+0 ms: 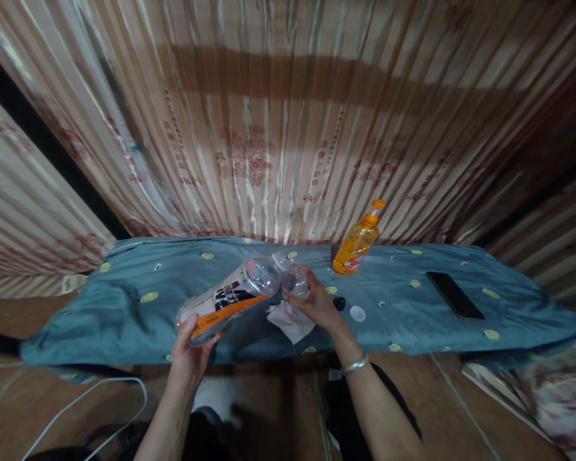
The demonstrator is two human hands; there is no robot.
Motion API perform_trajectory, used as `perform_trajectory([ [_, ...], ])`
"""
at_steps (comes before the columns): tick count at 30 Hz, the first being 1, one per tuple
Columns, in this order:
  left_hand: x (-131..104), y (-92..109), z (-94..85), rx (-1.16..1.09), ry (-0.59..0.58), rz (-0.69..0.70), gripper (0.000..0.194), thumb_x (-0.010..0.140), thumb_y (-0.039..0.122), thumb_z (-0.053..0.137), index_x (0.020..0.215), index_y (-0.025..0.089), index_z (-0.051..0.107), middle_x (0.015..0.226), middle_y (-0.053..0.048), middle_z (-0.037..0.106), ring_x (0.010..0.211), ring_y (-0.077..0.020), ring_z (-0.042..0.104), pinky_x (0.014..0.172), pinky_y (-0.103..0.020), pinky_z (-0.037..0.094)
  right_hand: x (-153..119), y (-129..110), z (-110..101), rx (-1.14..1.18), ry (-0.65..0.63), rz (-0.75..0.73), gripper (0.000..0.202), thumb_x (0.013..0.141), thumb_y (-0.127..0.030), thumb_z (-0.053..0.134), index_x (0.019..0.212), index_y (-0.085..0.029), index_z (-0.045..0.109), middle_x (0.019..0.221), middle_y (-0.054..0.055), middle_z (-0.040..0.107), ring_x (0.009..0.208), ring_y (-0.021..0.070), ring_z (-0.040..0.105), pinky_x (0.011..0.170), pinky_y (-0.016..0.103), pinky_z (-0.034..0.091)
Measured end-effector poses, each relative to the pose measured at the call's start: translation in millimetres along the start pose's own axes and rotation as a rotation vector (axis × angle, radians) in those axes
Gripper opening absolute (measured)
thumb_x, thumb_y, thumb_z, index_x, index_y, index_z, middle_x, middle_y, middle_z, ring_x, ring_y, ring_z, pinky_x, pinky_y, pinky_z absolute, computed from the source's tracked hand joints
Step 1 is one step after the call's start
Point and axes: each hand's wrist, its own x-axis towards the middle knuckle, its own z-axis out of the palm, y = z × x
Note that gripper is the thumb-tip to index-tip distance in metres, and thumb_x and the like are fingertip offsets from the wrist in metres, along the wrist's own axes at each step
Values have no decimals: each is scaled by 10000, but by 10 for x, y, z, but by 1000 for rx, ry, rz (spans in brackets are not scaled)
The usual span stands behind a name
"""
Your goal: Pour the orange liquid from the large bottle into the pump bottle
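Observation:
My left hand (192, 342) is wrapped round the lower end of a large clear plastic bottle (228, 298) with a white, black and orange label. The bottle tilts up to the right. My right hand (317, 301) grips a small clear plastic bottle (294, 282), its neck close to the large bottle's top; whether the two touch I cannot tell. Beneath the small bottle lies a crumpled white tissue (290, 323). A black cap (339, 303) and a round white lid (358, 313) rest right of my right hand.
An orange pump bottle (358, 246) stands at the back of the teal cloth-covered surface (125, 301). A black phone (455, 296) lies at the right. Pleated curtains (269, 128) hang behind, and a white cable (100, 384) loops at the lower left.

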Motion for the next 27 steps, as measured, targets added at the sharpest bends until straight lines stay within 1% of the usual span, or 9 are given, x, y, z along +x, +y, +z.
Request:
perform_trajectory([
  [3, -5, 12, -6, 13, 10, 12, 510, 454, 410, 961, 867, 213, 735, 810, 9, 763, 691, -189, 713, 493, -259, 605, -5, -8, 20, -37, -7, 14, 748, 755, -338, 821, 1448, -222, 563, 1336, 88, 748, 1235, 306, 713, 1099, 483, 536],
  [7, -18, 38, -13, 39, 1, 26, 550, 460, 423, 958, 931, 223, 756, 846, -1, 772, 707, -193, 708, 488, -256, 599, -20, -44, 32, -58, -7, 9, 763, 759, -329, 833, 1458, -230, 544, 1359, 90, 738, 1254, 307, 708, 1106, 474, 534],
  [10, -31, 68, -14, 63, -7, 41, 604, 469, 418, 954, 1008, 225, 763, 942, -34, 791, 725, -200, 701, 486, -260, 598, -40, -77, 36, -82, -7, -16, 743, 780, -319, 822, 1458, -209, 538, 1358, 109, 735, 1255, 317, 711, 1104, 469, 540],
  [14, -59, 125, 1, 86, -16, 86, 680, 456, 415, 953, 1076, 221, 753, 1094, -81, 788, 742, -200, 688, 471, -252, 584, -75, -84, 49, -144, 11, -57, 723, 803, -288, 809, 1461, -211, 520, 1374, 119, 725, 1274, 323, 704, 1108, 479, 545],
  [18, -104, 192, 24, 100, -27, 128, 747, 419, 417, 969, 1101, 214, 739, 1167, -99, 765, 726, -181, 661, 453, -244, 566, -115, -56, 63, -193, 27, -95, 730, 821, -253, 794, 1482, -191, 491, 1389, 138, 715, 1291, 321, 697, 1121, 483, 544],
  [21, -144, 224, 44, 110, -30, 142, 751, 411, 441, 986, 1083, 215, 737, 1143, -85, 752, 737, -176, 650, 455, -241, 564, -142, -29, 62, -204, 29, -93, 736, 836, -251, 785, 1499, -195, 472, 1393, 138, 714, 1293, 321, 698, 1125, 487, 544],
  [23, -170, 231, 55, 115, -29, 145, 741, 411, 452, 992, 1068, 222, 738, 1075, -62, 740, 746, -180, 650, 455, -238, 563, -158, -2, 56, -209, 33, -86, 751, 837, -262, 792, 1510, -208, 461, 1404, 135, 709, 1306, 325, 690, 1132, 499, 538],
  [25, -192, 230, 59, 121, -29, 146, 730, 420, 453, 993, 1067, 232, 736, 1001, -35, 717, 748, -185, 651, 449, -236, 560, -174, 34, 48, -218, 35, -77, 791, 826, -278, 810, 1524, -207, 444, 1417, 145, 701, 1315, 334, 684, 1135, 513, 534],
  [27, -208, 226, 53, 126, -29, 148, 738, 434, 448, 994, 1091, 245, 729, 973, -16, 696, 749, -186, 653, 448, -238, 562, -195, 76, 38, -229, 37, -73, 841, 809, -290, 822, 1544, -192, 423, 1452, 166, 676, 1339, 344, 667, 1147, 523, 525],
])
